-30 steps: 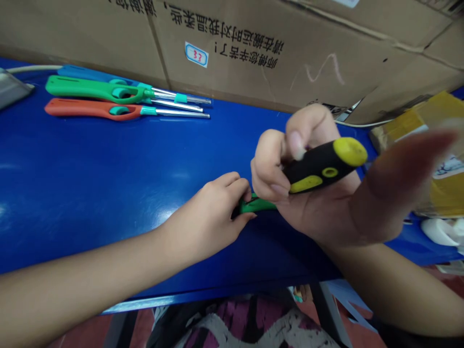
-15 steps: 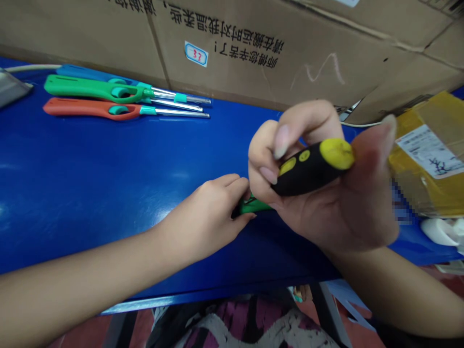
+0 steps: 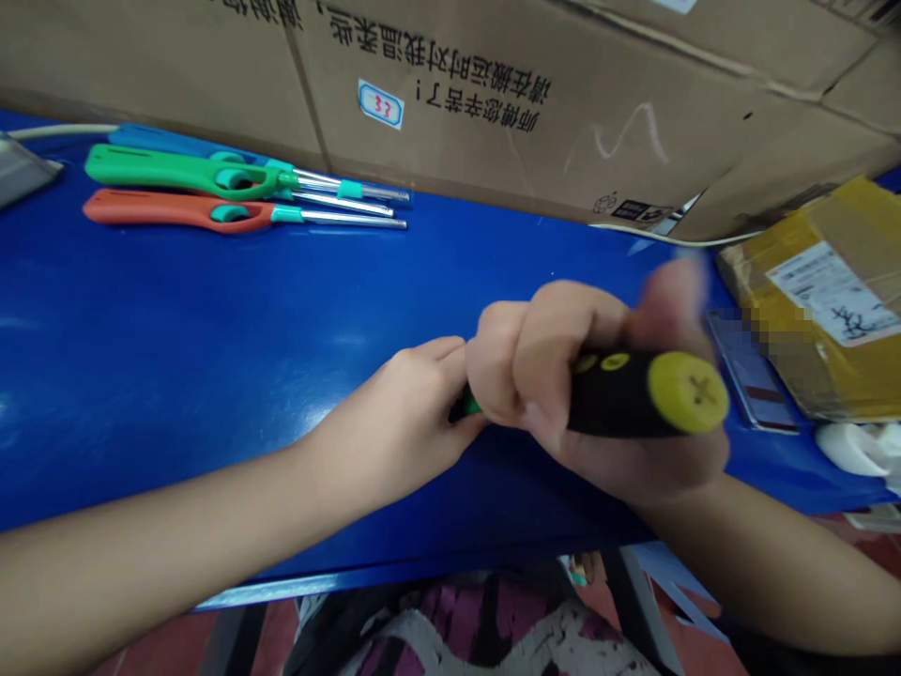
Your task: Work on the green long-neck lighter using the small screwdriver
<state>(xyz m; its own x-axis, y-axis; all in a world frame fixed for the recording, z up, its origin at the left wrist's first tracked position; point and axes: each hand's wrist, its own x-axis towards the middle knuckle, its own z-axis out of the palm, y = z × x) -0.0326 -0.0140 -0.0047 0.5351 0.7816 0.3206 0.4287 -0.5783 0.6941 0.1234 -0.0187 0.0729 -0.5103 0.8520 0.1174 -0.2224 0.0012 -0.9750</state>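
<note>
My left hand [image 3: 412, 418] is closed around a green lighter [image 3: 471, 406]; only a sliver of its green plastic body shows, and the rest is hidden by my hands. Wrapped in my right hand [image 3: 542, 352] is a screwdriver with a black and yellow handle [image 3: 619, 399]. The yellow end cap, marked with a cross, faces the camera. My right thumb is lifted and blurred. The screwdriver's tip is hidden behind my fingers. Both hands meet over the table near its front edge.
At the back left of the blue table [image 3: 211, 319] lie an orange lighter [image 3: 183, 208], a green one [image 3: 155, 171] and a blue one [image 3: 169, 141]. A big cardboard box [image 3: 450, 113] stands behind. To the right are a yellow-taped package [image 3: 809, 272], a phone-like slab [image 3: 760, 385] and a white roll [image 3: 855, 449].
My right hand has turned and dropped slightly, tipping the screwdriver's yellow end toward the camera and right. Its fingers now cover most of the green lighter. My left hand stays nearly still.
</note>
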